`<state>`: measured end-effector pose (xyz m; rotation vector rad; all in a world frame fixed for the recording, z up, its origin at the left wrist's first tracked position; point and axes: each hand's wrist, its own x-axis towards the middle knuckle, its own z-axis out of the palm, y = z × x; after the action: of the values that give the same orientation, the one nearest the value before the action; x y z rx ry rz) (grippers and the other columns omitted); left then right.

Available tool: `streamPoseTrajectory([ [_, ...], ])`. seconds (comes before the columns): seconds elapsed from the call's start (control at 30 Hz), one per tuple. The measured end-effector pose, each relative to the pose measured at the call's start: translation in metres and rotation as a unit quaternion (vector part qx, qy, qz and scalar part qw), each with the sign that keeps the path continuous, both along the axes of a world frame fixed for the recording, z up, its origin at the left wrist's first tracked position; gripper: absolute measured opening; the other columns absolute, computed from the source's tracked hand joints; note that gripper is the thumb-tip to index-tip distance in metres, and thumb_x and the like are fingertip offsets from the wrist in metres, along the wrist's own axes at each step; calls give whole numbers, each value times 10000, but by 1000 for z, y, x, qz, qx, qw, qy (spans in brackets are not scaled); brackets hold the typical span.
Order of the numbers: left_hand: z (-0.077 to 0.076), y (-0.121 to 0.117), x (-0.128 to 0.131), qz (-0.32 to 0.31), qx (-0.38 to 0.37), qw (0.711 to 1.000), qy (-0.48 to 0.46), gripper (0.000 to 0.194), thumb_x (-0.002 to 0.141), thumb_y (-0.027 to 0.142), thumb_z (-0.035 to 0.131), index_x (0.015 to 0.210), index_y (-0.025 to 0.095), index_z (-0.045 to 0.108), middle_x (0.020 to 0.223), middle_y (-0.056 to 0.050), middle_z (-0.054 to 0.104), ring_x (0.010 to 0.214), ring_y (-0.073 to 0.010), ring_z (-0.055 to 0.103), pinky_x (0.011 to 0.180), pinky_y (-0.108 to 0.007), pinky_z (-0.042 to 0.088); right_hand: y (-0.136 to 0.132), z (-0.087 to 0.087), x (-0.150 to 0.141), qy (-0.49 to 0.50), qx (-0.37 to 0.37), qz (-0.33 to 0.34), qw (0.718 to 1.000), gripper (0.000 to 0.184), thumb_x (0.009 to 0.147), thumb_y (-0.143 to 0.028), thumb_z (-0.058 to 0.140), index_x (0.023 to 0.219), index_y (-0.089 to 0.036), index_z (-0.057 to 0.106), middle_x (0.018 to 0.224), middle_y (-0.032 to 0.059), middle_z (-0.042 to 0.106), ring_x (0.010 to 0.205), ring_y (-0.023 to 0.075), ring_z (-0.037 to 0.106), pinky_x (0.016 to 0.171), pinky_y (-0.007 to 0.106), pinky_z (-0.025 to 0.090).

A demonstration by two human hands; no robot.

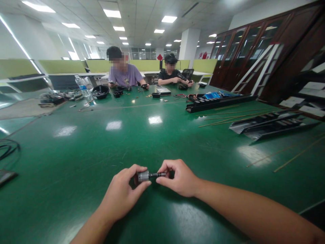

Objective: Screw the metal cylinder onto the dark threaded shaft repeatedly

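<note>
Between my two hands, just above the green tabletop (101, 149), is a small metal cylinder with a thin dark shaft, like a small motor (144, 176). My left hand (123, 191) grips its silver body, with the thumb below and a fingertip above. From the body the shaft points right, and its tip lies between the thumb and forefinger of my right hand (180, 179). That hand is closed in a pinch; whether a separate small piece sits on the shaft's end I cannot tell.
Across the table sit two people (125, 74), handling small parts. Near them are a black bowl (100, 91) and a water bottle (82, 87). At the right lie black metal channels (218, 102) and thin rods (228, 120). A black cable (8, 147) is at the left edge.
</note>
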<state>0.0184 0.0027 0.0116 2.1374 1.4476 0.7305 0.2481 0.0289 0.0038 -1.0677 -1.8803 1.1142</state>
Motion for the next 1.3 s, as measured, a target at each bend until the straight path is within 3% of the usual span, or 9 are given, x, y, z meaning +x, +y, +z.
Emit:
streamPoseTrajectory([
  [1.3,0,4,-5,4,6,1000,-1,305,876,415,633,1131,253,591,1011,-20,687,914,-203,649,827,-332,492,2,-3,1,-16,0,-8,1000,147,777,-281,705,802,-145,654,657,1,624,574,109,538,562,228,422],
])
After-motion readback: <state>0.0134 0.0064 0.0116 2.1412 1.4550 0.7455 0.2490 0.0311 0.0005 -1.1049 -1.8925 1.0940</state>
